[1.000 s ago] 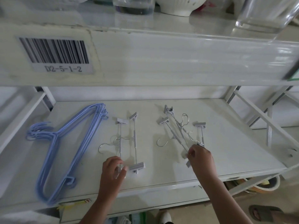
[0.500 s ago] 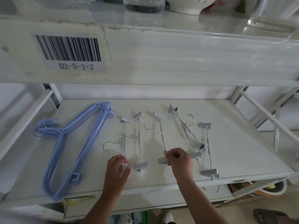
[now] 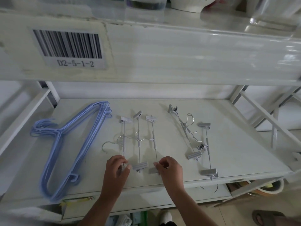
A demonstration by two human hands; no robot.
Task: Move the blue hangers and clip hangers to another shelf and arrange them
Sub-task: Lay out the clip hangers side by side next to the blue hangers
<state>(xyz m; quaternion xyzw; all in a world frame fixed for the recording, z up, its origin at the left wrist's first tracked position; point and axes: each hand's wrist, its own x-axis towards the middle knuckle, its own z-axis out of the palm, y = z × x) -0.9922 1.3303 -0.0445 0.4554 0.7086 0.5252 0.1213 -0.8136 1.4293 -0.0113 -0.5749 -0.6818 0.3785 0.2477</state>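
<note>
**Shelf D2-5-1-2: hangers laid out**

Shelf: white, flat, holding all the items below.

Blue hangers: one nested stack at the left end of the shelf, lying flat, hooks pointing left.

Clip hangers, left group: three grey ones side by side in the middle, rods running front to back, a clip at each end, wire hooks turned left. They lie just beside each other, apart from the blue stack.

Clip hangers, right group: two more, well to the right. One lies slanted and its near end crosses the hook of the straighter one beside it.

My left hand: at the near end of the leftmost clip hanger, fingers curled over its front clip and pinching it.

My right hand: fingers closed on the front clip of the third hanger in the left group.

Barcode label: on the edge of the shelf above.
</note>
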